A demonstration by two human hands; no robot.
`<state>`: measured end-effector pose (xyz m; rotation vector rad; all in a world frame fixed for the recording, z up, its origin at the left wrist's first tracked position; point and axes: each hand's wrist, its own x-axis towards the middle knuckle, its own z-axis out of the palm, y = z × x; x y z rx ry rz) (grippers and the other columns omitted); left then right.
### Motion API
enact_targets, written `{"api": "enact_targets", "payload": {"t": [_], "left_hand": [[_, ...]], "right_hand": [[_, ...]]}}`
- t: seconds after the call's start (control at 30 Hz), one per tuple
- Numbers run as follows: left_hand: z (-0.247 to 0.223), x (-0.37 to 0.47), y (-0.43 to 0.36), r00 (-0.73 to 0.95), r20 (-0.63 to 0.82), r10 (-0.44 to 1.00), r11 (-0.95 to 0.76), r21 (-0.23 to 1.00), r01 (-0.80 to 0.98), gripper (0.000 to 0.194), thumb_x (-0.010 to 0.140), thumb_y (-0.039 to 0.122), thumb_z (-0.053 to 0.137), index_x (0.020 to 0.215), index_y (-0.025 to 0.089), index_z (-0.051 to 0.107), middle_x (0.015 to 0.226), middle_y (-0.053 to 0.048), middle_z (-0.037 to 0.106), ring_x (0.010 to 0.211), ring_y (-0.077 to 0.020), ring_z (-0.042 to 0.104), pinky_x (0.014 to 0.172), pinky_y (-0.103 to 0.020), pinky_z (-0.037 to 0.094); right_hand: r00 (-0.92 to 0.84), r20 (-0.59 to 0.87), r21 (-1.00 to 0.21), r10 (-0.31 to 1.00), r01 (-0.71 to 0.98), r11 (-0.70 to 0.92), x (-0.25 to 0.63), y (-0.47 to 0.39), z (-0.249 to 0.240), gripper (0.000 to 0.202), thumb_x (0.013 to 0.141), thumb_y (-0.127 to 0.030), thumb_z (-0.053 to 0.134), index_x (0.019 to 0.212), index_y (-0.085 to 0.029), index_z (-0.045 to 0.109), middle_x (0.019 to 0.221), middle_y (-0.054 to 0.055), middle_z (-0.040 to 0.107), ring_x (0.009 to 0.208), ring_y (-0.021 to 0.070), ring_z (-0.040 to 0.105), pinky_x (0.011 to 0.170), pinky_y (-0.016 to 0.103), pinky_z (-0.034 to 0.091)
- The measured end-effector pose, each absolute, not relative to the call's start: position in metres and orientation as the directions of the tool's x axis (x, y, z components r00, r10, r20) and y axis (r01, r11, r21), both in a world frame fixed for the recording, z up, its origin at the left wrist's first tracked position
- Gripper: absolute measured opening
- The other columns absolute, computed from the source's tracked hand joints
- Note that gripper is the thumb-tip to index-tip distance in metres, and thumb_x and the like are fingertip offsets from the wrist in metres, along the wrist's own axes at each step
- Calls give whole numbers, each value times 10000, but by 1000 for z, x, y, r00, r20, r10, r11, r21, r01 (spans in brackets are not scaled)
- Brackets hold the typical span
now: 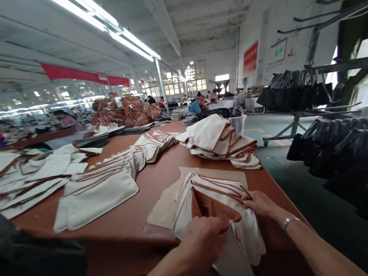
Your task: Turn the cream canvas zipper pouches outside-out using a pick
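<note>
A white bag piece (246, 228) with a brown lining lies over the table's near edge, its mouth pulled partly apart so that the lining shows. My left hand (204, 239) is closed on its near edge, with the fingertips partly hidden. At the far right corner, my right hand (258, 203) pinches the brown-trimmed edge. Beneath and behind it are more white pieces with brown edging (212, 180), stacked on a sheet of tan cardboard (161, 207). The lower part of the bag piece hangs towards my lap.
On the brown tabletop (146, 193), a fanned row of white pieces (99, 199) runs away on the left. A folded white pile (216, 136) sits at the back, and loose white panels (48, 165) lie far left. Racks of black bags (342, 160) stand right; a person (196, 105) sits beyond.
</note>
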<state>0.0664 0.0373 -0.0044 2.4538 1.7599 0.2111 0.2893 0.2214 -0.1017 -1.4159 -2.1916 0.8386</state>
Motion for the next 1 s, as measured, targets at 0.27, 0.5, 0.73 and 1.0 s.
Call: {"api": "enact_targets", "payload": {"t": [0.27, 0.5, 0.73, 1.0], "left_hand": [[104, -52, -67, 113, -175, 978, 113, 901, 419, 312, 837, 433, 680, 943, 139, 680, 810, -27, 633, 689, -140, 535, 596, -214, 399], [101, -34, -79, 273, -181, 945, 83, 939, 334, 250, 840, 406, 694, 856, 158, 661, 776, 4, 579, 709, -121, 485, 646, -190, 402], [85, -23, -75, 380, -166, 910, 47, 951, 305, 240, 904, 378, 629, 1005, 165, 677, 899, -40, 632, 815, -154, 538, 712, -226, 424], [74, -10, -77, 374, -225, 900, 127, 954, 270, 330, 844, 405, 700, 1009, 123, 658, 897, -47, 604, 800, -152, 508, 701, -238, 401]], "right_hand": [[-307, 72, -592, 949, 752, 289, 282, 192, -89, 168, 783, -187, 580, 830, -164, 740, 812, 120, 730, 781, 248, 657, 701, 319, 419], [-432, 167, -780, 886, 492, 387, 225, 106, 6, 325, 884, -353, 551, 1138, -207, 690, 976, 66, 717, 533, 99, 522, 476, 221, 376], [-825, 171, -980, 539, -200, 5, 188, -3, 48, 299, 776, -218, 657, 1062, -135, 628, 908, 29, 649, 586, 57, 493, 483, 148, 377], [-792, 237, -965, 563, -124, 232, 202, -3, 27, 288, 814, -375, 715, 826, -119, 581, 723, -17, 527, 650, 84, 429, 578, 196, 354]]}}
